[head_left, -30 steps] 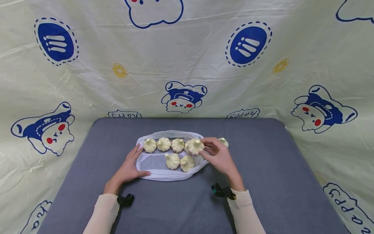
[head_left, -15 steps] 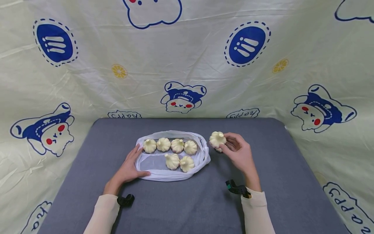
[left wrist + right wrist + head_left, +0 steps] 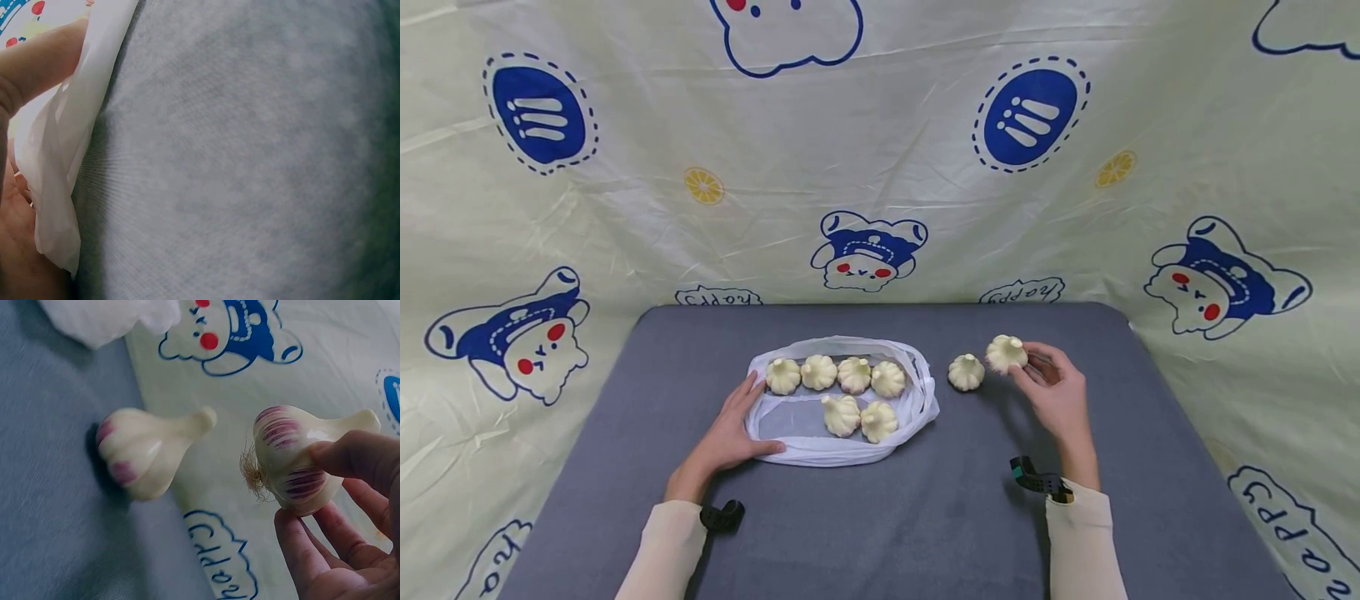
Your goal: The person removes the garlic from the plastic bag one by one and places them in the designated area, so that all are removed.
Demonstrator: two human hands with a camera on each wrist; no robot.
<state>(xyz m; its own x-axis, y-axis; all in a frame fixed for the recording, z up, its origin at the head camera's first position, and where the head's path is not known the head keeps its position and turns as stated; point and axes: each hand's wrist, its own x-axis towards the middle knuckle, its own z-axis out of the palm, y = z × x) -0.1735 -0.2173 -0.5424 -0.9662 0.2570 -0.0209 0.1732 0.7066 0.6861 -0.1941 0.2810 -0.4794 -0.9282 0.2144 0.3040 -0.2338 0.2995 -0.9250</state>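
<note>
My right hand (image 3: 1054, 387) pinches a garlic bulb (image 3: 1006, 354) between thumb and fingers, off the table. In the right wrist view this bulb (image 3: 294, 459) shows purple streaks and a tuft of roots. Just left of it, a second bulb (image 3: 966, 372) sits on the table by itself. A white plastic bag (image 3: 842, 452) lies with its mouth spread wide; inside are several garlic bulbs (image 3: 853, 376), a back row and a front pair. My left hand (image 3: 724, 427) holds the bag's left end, its thumb at the front rim; the left wrist view shows thin plastic (image 3: 59, 162) against the hand.
The grey cloth-covered table (image 3: 880, 533) extends around the bag on all sides. Behind it hangs a pale curtain (image 3: 880, 150) with blue cartoon prints. Black wrist straps (image 3: 722, 517) sit at both cuffs.
My right hand has carried its garlic bulb from over the bag's right end out to the right, past the lone bulb, which now shows fully. The left hand stays on the bag.
</note>
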